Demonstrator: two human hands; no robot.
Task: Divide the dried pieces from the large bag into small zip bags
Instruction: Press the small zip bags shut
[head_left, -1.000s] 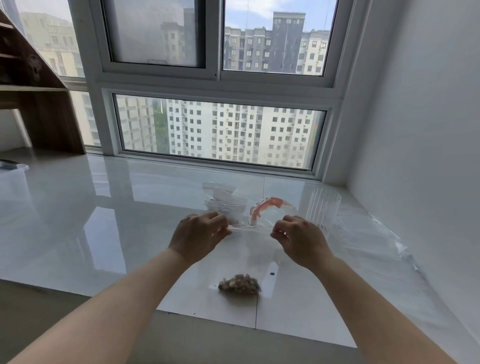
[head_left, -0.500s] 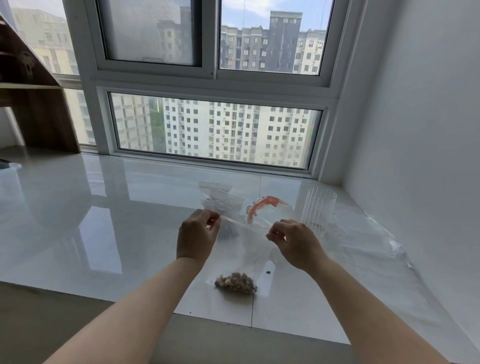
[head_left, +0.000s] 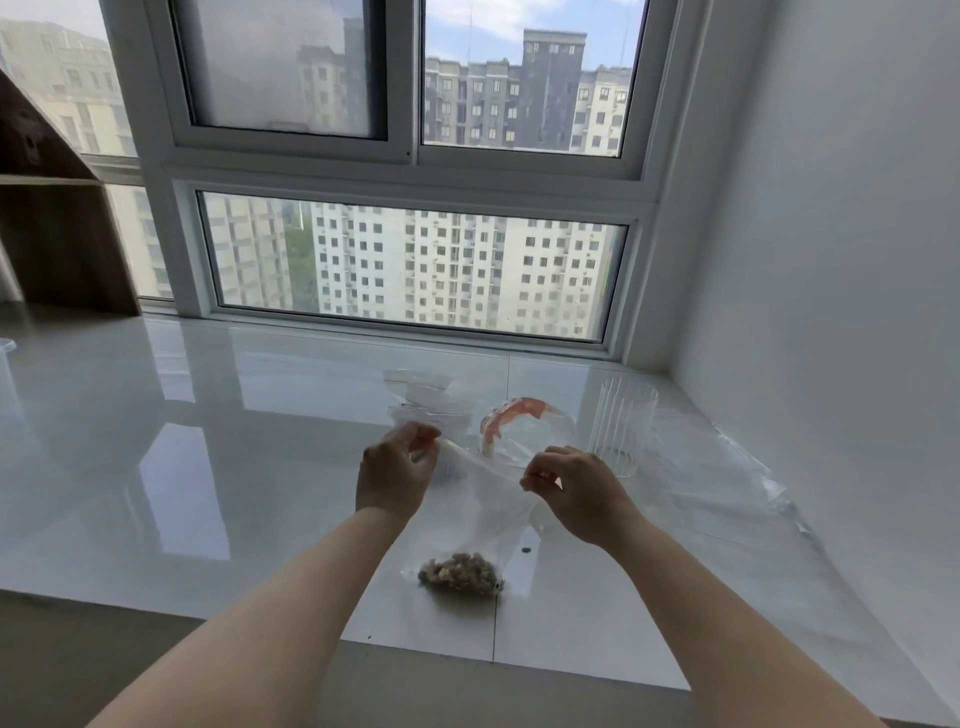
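Hands pinch the mouth of a small zip bag (head_left: 483, 514) above a glossy white counter (head_left: 208, 467) by the window.

From my remote seat, I see my left hand (head_left: 397, 475) and right hand (head_left: 576, 496) each nipping a top corner of the bag, with the dried pieces (head_left: 461, 573) heaped at its bottom on the counter. I judge the film limp, light and slippery, best held at the stiffer zip strip. A ribbed clear cup (head_left: 623, 426) stands just beyond.

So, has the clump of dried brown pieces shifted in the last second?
No. The clump of dried brown pieces in the clear plastic bag stays just left of the tile seam.
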